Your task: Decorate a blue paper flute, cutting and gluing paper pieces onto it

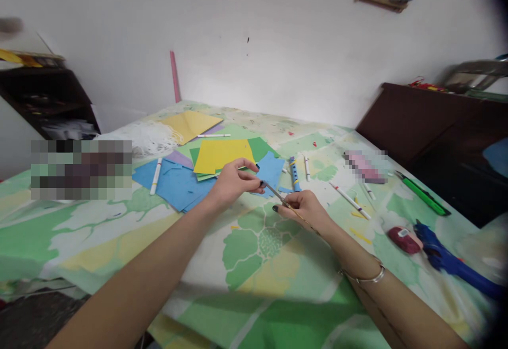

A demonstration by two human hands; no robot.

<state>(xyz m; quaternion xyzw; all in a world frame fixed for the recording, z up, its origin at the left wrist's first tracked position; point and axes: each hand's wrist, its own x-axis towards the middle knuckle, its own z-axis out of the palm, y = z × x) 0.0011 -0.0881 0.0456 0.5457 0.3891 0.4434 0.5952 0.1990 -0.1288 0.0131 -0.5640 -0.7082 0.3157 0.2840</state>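
Fingers closed, the right hand (307, 208) best steadies its slim metal tool (274, 190) beside the half-curled left hand (232, 182), whose hold is unclear.

Both forearms reach in from the bottom corners, the left hand (237, 178) up with thumb and fingers curled and slightly parted, the right hand (304, 208) lower and just beside it, fingers bent closed around scissors, its wrist angled inward.
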